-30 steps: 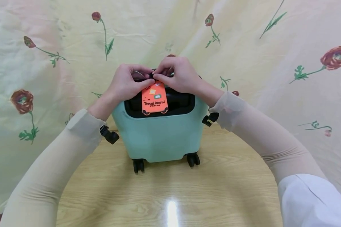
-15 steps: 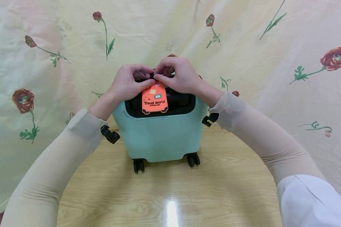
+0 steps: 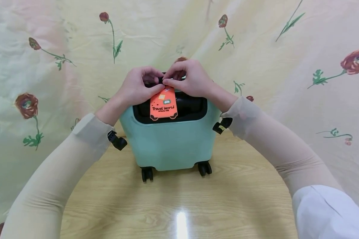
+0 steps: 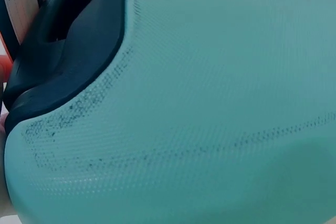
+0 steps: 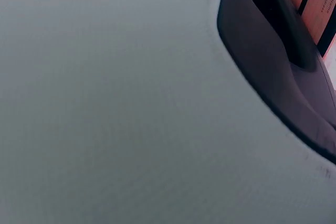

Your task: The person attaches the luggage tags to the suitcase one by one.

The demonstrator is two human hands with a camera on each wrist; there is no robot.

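An orange luggage tag [image 3: 164, 108] printed "Travel World" hangs against the black handle recess of a mint-green suitcase [image 3: 170, 142]. At the tag's top, my left hand [image 3: 137, 86] pinches the tag's black strap [image 3: 160, 80] between thumb and fingers. From the other side my right hand [image 3: 191, 78] pinches the same strap, its thumb tip close to the left thumb. Fingers of both hands hide most of the strap. In the left wrist view the suitcase's dark handle [image 4: 42, 72] shows beside the tag's back [image 4: 20, 3]; the right wrist view shows the handle [image 5: 283, 19] too.
The suitcase stands upright on black wheels [image 3: 204, 168] on a wood-grain table [image 3: 179, 199]. A flower-printed cloth [image 3: 77, 33] hangs behind it. Black wrist-camera mounts [image 3: 117, 140] sit on both forearms, close to the suitcase's sides.
Both hands stay at the strap with only slight finger shifts. The whole scene has slid slightly to the right in the head view.
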